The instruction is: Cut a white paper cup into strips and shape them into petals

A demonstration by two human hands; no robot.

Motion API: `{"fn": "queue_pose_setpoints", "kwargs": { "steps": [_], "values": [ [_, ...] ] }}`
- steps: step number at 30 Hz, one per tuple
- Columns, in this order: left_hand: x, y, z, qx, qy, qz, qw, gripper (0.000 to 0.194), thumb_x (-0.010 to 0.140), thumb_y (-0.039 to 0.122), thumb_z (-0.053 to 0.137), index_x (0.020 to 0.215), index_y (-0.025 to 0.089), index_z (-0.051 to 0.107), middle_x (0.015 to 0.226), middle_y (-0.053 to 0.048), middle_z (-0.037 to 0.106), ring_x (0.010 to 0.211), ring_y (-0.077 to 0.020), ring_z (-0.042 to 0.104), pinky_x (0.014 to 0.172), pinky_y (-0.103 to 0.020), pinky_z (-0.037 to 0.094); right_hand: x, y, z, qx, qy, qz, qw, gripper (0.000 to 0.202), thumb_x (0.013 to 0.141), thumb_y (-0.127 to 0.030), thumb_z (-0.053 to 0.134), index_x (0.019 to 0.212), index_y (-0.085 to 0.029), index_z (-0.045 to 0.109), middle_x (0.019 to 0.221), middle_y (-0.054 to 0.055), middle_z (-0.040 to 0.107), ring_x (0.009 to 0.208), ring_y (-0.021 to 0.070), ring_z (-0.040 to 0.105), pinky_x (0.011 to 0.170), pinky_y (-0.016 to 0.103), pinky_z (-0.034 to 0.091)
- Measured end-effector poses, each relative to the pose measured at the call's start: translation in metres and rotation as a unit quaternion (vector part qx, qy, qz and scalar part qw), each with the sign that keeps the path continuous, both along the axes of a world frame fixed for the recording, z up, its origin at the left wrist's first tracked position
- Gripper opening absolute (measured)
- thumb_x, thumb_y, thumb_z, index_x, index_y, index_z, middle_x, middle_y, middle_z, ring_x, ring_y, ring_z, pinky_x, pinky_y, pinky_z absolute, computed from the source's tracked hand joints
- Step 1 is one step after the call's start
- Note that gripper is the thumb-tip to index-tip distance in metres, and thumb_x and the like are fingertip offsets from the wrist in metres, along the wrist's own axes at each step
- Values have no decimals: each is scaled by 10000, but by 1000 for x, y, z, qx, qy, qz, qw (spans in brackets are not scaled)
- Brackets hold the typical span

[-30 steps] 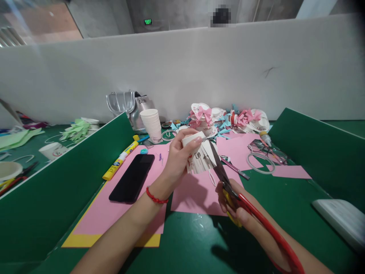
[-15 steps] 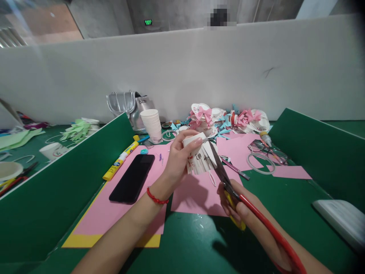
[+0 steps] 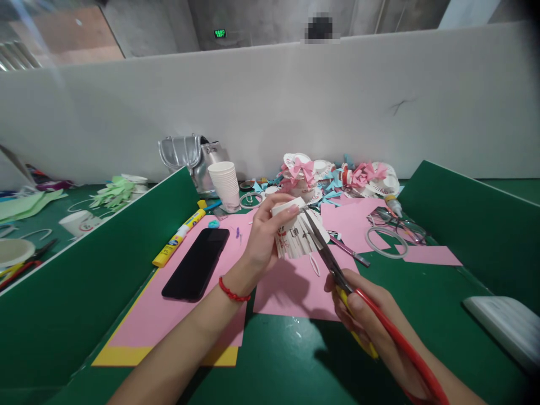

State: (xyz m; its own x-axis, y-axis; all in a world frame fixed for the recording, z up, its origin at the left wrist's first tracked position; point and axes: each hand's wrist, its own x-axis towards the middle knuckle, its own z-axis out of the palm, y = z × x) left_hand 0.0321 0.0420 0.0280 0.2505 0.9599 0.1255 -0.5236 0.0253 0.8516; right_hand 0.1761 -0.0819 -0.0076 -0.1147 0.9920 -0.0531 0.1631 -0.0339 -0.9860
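My left hand [image 3: 264, 230] grips a white paper cup [image 3: 295, 239] whose wall is cut into narrow strips with printed marks on them. Thumb and fingers pinch it near its upper edge. In my right hand [image 3: 358, 306] is a pair of scissors [image 3: 323, 244] with one red and one yellow handle. Its blades point up and left, their tips at the cup's right side among the strips, and look nearly closed. Below both hands lies a sheet of pink paper [image 3: 287, 292].
A black phone [image 3: 196, 264] and yellow glue sticks [image 3: 177, 242] lie left. Behind stand stacked paper cups [image 3: 224, 185], a silver bag [image 3: 189, 160] and cup crafts with pink bows [image 3: 304, 171]. Glasses [image 3: 411, 228] and a tape ring [image 3: 386, 242] are right, between green dividers [image 3: 476, 225].
The scissor blades have come closer together, and the yellow handle has swung down and right. My left hand and the cup stay nearly where they were.
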Motion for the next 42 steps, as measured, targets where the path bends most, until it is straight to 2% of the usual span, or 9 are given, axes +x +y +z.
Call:
{"fn": "queue_pose_setpoints", "kwargs": {
  "steps": [5, 14, 19, 28, 37, 42],
  "values": [
    [0, 0, 0, 2, -1, -2, 1000, 249, 590, 260, 799, 751, 201, 618, 703, 39, 631, 611, -97, 583, 558, -210, 465, -1, 1, -1, -4, 9, -15, 1000, 606, 801, -787, 449, 858, -193, 552, 564, -66, 316, 482, 106, 269, 413, 221, 171],
    [0, 0, 0, -3, 5, -9, 1000, 264, 594, 270, 796, 763, 194, 608, 703, 36, 642, 618, -100, 599, 556, -207, 477, -1, 1, -10, 48, -9, -31, 998, 515, 885, -691, 445, 769, -196, 528, 514, -73, 329, 456, 102, 271, 441, 248, 190],
    [-1, 0, 0, -9, 2, -14, 1000, 271, 592, 270, 798, 768, 197, 605, 695, 39, 644, 610, -99, 601, 552, -209, 481, 3, 3, -19, 76, -29, -11, 997, 450, 934, -615, 427, 758, -210, 511, 488, -75, 341, 431, 104, 276, 427, 248, 199],
    [-1, -1, 1, -12, -2, -17, 1000, 287, 582, 268, 807, 772, 194, 604, 683, 39, 646, 597, -98, 602, 541, -207, 489, 0, 1, -14, 72, -35, -37, 996, 405, 937, -563, 457, 745, -211, 516, 521, -81, 290, 442, 106, 246, 425, 260, 179],
    [-1, 1, -1, -5, 3, -17, 1000, 277, 597, 269, 798, 778, 198, 600, 696, 41, 637, 607, -96, 602, 555, -206, 487, -3, 0, -8, 64, -56, -49, 995, 510, 910, -676, 392, 754, -207, 515, 537, -80, 275, 444, 109, 262, 427, 268, 176],
    [0, 0, -1, 23, 23, -9, 999, 292, 602, 267, 807, 806, 205, 606, 720, 40, 625, 618, -94, 595, 564, -210, 482, -1, 2, -6, 57, -40, -1, 998, 541, 875, -733, 384, 861, -211, 526, 531, -83, 311, 459, 117, 263, 450, 271, 189]
  ]
}}
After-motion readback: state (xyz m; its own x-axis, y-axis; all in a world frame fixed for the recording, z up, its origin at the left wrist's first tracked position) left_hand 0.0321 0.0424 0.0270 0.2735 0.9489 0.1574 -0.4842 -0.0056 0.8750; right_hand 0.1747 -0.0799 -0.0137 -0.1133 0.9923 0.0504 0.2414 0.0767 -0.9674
